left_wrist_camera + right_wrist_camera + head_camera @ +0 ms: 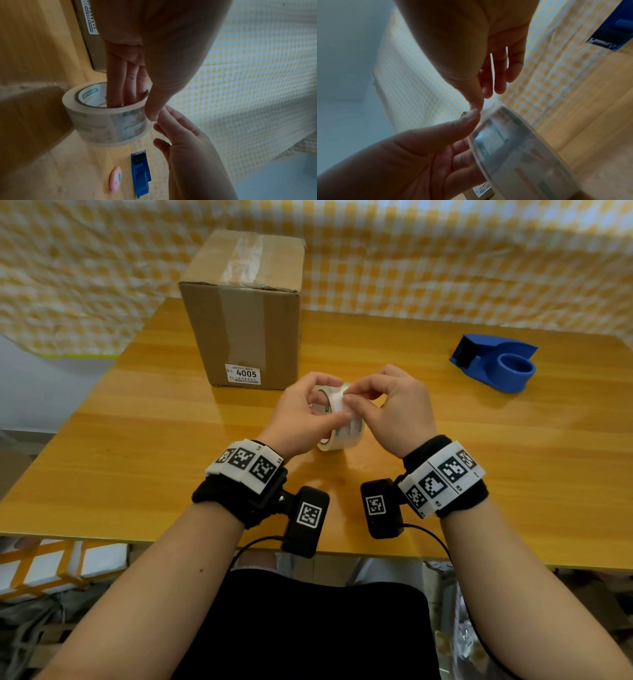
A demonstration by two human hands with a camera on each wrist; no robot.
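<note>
My left hand (301, 414) grips the tape roll (344, 436), fingers inside its core; my right hand (394, 412) pinches its outer wrap

Black wristbands (236, 503), white coded tags (247, 463)
</note>
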